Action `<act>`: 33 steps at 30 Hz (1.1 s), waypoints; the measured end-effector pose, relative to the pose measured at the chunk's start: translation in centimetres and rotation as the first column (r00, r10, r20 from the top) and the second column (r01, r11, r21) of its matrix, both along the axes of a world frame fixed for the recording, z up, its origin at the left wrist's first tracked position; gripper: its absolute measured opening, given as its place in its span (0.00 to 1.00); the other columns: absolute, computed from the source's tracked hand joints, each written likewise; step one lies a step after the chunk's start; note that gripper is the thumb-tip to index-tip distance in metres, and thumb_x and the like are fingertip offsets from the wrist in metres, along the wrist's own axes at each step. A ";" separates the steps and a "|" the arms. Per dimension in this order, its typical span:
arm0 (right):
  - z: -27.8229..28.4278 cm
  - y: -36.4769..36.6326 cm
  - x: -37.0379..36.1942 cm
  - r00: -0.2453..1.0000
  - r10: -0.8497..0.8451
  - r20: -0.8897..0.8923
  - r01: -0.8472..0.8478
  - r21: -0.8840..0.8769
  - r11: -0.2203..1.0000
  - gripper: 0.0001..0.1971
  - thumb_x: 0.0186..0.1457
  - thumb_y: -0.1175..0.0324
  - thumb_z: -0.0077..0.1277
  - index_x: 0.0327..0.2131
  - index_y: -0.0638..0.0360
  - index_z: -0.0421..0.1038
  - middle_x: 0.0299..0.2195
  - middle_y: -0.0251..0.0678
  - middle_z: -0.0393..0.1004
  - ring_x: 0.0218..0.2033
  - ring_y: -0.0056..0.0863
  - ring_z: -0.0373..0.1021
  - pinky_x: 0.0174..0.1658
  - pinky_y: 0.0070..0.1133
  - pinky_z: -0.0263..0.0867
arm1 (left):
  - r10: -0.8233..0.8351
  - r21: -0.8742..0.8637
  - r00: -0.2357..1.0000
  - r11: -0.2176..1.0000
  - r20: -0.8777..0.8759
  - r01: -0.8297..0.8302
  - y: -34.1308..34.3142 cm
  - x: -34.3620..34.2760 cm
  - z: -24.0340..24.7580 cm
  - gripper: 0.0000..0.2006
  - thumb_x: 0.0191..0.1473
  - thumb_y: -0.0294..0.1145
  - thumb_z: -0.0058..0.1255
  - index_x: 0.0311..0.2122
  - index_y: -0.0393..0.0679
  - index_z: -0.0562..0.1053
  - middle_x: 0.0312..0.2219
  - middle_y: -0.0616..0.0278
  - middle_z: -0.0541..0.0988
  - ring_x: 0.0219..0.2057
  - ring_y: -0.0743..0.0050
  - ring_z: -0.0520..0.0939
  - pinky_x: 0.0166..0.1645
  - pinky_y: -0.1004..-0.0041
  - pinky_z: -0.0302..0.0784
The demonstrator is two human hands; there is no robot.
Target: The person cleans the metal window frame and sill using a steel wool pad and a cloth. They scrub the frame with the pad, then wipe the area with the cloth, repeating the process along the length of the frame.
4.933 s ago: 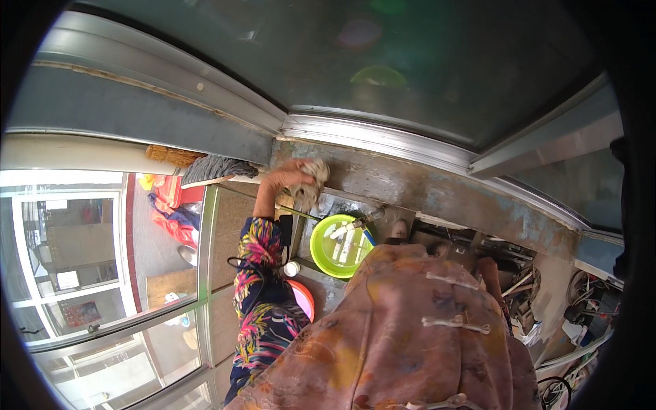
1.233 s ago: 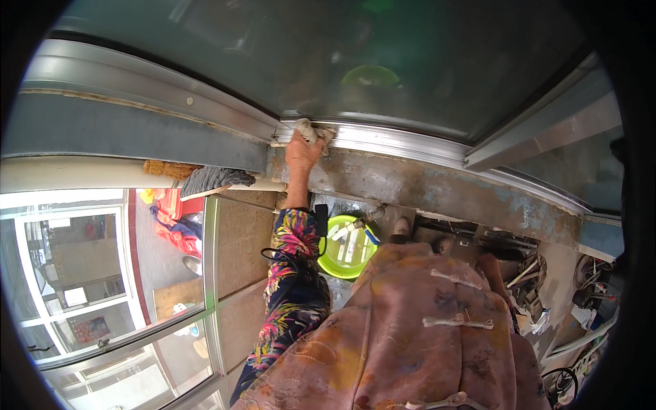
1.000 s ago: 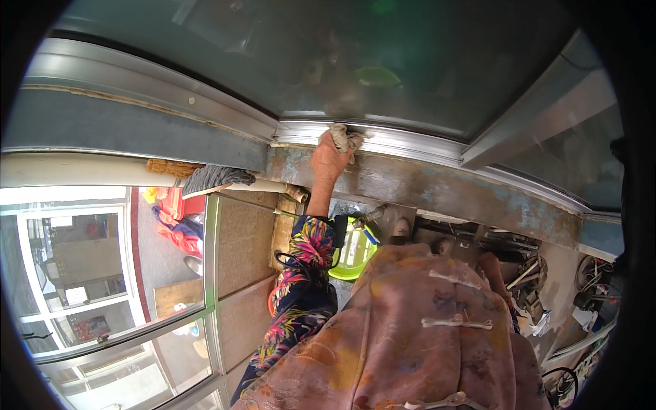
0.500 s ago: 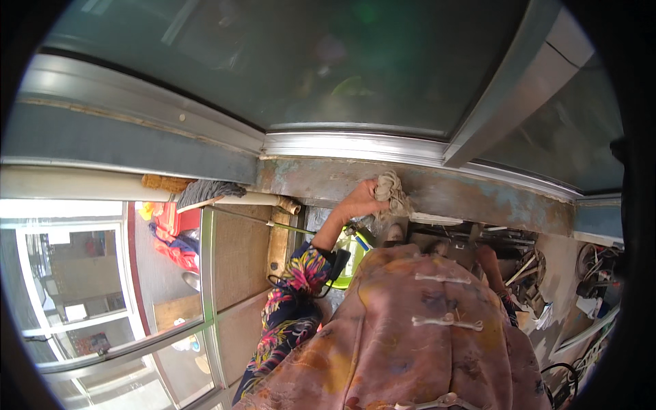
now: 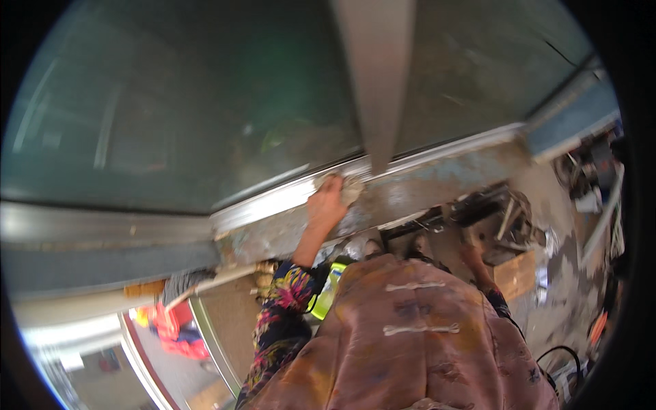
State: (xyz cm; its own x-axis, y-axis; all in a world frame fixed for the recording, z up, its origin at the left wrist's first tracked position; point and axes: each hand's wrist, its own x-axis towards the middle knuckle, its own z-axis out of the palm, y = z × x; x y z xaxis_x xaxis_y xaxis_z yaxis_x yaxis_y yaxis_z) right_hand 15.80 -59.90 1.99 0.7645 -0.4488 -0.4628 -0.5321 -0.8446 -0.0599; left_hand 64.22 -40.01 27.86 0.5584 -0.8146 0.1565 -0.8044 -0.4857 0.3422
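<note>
My left hand (image 5: 326,206) is closed on a bunched, off-white cleaning rag (image 5: 351,190). It presses the rag against the silvery window frame (image 5: 273,202), just left of the upright post (image 5: 383,82) between two dark glass panes (image 5: 273,82). Below the frame runs a stained ledge (image 5: 437,174) with worn blue paint. On the other side, my right hand (image 5: 471,251) hangs low beside the brown-pink garment I wear, under the ledge. Its fingers are blurred and do not show clearly.
A lime-green bucket (image 5: 326,294) stands below my left forearm. To the left, a grey mop head (image 5: 183,284) and an orange one (image 5: 144,290) lie by a pale pipe. Clutter (image 5: 512,222) and a wooden board (image 5: 515,275) are on the floor at right.
My left hand has brought the rag from the ledge up onto the metal window frame. The view has turned and shifted right, so the upright post now stands near the middle.
</note>
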 end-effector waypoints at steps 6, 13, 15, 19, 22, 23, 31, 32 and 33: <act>4.5 2.7 0.1 0.771 -0.632 0.081 0.551 0.414 0.725 0.06 0.45 0.68 0.48 0.24 0.58 0.71 0.29 0.45 0.72 0.36 0.43 0.70 0.38 0.32 0.68 | 0.005 0.044 0.999 0.999 0.039 -0.007 0.2 -0.3 -1.4 0.21 0.45 0.39 0.55 0.47 0.48 0.69 0.45 0.60 0.75 0.32 0.53 0.81 0.34 0.60 0.77; 3.4 3.5 0.1 0.929 -0.362 0.082 0.346 0.164 0.924 0.08 0.47 0.65 0.46 0.22 0.56 0.72 0.25 0.42 0.73 0.30 0.42 0.71 0.34 0.35 0.68 | -0.012 0.128 0.996 0.992 0.093 0.000 -0.2 -0.3 -1.0 0.30 0.41 0.40 0.61 0.52 0.49 0.66 0.41 0.54 0.76 0.33 0.49 0.81 0.36 0.57 0.77; 5.1 4.1 0.8 0.737 -0.675 0.043 0.626 0.334 0.705 0.16 0.54 0.58 0.40 0.33 0.60 0.73 0.35 0.49 0.75 0.38 0.49 0.71 0.42 0.38 0.67 | -0.032 0.126 0.993 0.992 0.115 0.018 -0.4 -0.5 -1.0 0.31 0.41 0.43 0.61 0.52 0.47 0.66 0.40 0.51 0.77 0.32 0.48 0.81 0.36 0.57 0.77; 12.3 4.6 2.3 0.729 -0.684 0.025 0.622 0.394 0.677 0.16 0.54 0.57 0.38 0.35 0.55 0.73 0.37 0.46 0.75 0.40 0.47 0.71 0.43 0.36 0.67 | -0.104 0.097 0.988 0.991 0.117 0.093 -0.5 -0.2 -1.3 0.32 0.42 0.44 0.60 0.53 0.46 0.63 0.44 0.48 0.74 0.37 0.44 0.79 0.40 0.55 0.75; 18.2 5.5 1.7 0.717 -0.662 0.217 0.529 0.449 0.720 0.11 0.53 0.60 0.41 0.34 0.53 0.70 0.31 0.45 0.75 0.35 0.48 0.71 0.40 0.37 0.67 | -0.086 0.199 0.993 0.978 0.080 0.068 -0.8 0.3 -1.7 0.30 0.43 0.45 0.60 0.50 0.46 0.64 0.43 0.49 0.74 0.35 0.43 0.79 0.38 0.53 0.74; 19.9 5.6 0.8 0.716 -0.675 0.180 0.560 0.429 0.709 0.10 0.53 0.61 0.42 0.34 0.53 0.70 0.31 0.45 0.75 0.35 0.48 0.71 0.39 0.37 0.67 | -0.121 0.204 0.986 0.974 0.113 0.096 -0.9 0.5 -1.8 0.28 0.44 0.45 0.59 0.49 0.46 0.64 0.41 0.49 0.75 0.35 0.42 0.79 0.37 0.53 0.74; 24.0 3.7 -5.1 0.505 -0.816 0.283 0.718 0.387 0.579 0.08 0.52 0.64 0.45 0.35 0.51 0.69 0.29 0.42 0.75 0.34 0.45 0.72 0.37 0.36 0.66 | -0.053 0.229 0.992 0.973 0.116 0.025 -0.8 0.2 -0.6 0.30 0.41 0.43 0.60 0.49 0.40 0.65 0.38 0.45 0.76 0.36 0.41 0.78 0.39 0.53 0.74; 24.0 3.4 -5.1 0.514 -0.806 0.295 0.716 0.370 0.592 0.08 0.52 0.64 0.45 0.35 0.51 0.69 0.29 0.42 0.75 0.34 0.45 0.72 0.37 0.35 0.66 | -0.031 0.245 0.994 0.970 0.106 0.005 -0.5 0.4 -0.4 0.31 0.41 0.42 0.59 0.50 0.40 0.65 0.38 0.44 0.76 0.38 0.41 0.77 0.41 0.53 0.73; 23.9 3.1 -4.9 0.519 -0.800 0.300 0.714 0.363 0.599 0.08 0.52 0.64 0.45 0.35 0.51 0.69 0.29 0.42 0.75 0.34 0.45 0.72 0.37 0.35 0.66 | -0.053 0.365 0.994 0.931 0.092 0.016 0.0 0.9 0.1 0.40 0.40 0.57 0.59 0.53 0.36 0.66 0.38 0.41 0.77 0.34 0.48 0.81 0.41 0.54 0.75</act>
State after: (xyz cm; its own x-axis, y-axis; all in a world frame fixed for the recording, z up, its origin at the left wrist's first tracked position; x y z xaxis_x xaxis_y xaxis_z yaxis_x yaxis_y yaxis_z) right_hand 10.86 -56.83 25.90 0.2942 -0.8926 -0.3416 -0.8508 -0.0817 -0.5191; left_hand 65.12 -39.96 27.93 0.5258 -0.8446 -0.1011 -0.8436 -0.5330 0.0654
